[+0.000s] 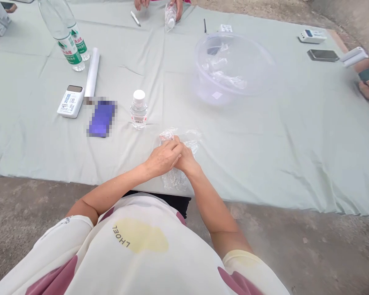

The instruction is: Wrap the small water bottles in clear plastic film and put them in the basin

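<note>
A crumpled clear plastic bag (175, 180) lies on the cloth at the table's near edge, spreading out beyond and below my hands. My left hand (164, 156) is closed at the bag, its fingers bent and meeting the other hand. Close against it, my right hand (184, 157) is also closed on the plastic, with its fingertips partly hidden. A bit of red print shows through the film by my left fingers. Just beyond, to the left, stands a small clear bottle (138, 112) with a white cap.
A translucent basin (230, 88) with crumpled plastic inside stands beyond my right hand. To the left are two large water bottles (69, 51), a white roll (92, 71), a power bank (70, 101) and a blurred blue item (102, 119). Other people's hands (178, 8) appear across the table.
</note>
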`<state>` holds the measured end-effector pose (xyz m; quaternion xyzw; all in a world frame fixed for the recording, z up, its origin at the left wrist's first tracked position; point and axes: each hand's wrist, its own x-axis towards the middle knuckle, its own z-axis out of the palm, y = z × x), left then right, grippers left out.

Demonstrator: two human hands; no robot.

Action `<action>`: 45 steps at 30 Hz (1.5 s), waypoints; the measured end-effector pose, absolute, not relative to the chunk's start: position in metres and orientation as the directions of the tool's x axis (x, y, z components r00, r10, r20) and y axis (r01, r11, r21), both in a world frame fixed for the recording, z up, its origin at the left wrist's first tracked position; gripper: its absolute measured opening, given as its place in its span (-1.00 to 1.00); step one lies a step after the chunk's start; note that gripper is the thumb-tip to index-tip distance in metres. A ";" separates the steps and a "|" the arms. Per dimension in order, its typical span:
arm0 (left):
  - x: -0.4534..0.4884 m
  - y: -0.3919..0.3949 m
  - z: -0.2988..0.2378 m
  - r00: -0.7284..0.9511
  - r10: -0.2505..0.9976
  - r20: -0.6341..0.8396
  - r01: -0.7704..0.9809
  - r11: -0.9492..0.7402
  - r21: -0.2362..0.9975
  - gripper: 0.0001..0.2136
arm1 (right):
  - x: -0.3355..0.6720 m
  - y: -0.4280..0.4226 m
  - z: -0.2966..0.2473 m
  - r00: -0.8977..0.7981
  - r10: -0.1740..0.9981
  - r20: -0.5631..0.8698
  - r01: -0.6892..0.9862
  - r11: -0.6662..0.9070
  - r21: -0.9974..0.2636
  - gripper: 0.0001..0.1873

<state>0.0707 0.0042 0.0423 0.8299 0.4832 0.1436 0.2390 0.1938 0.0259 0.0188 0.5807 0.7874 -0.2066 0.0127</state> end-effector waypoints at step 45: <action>-0.033 0.015 0.037 0.196 0.866 -0.459 0.958 -0.068 0.279 -0.14 | 0.169 -0.008 0.011 -0.491 0.865 -0.103 0.799 0.400 -0.449 -0.86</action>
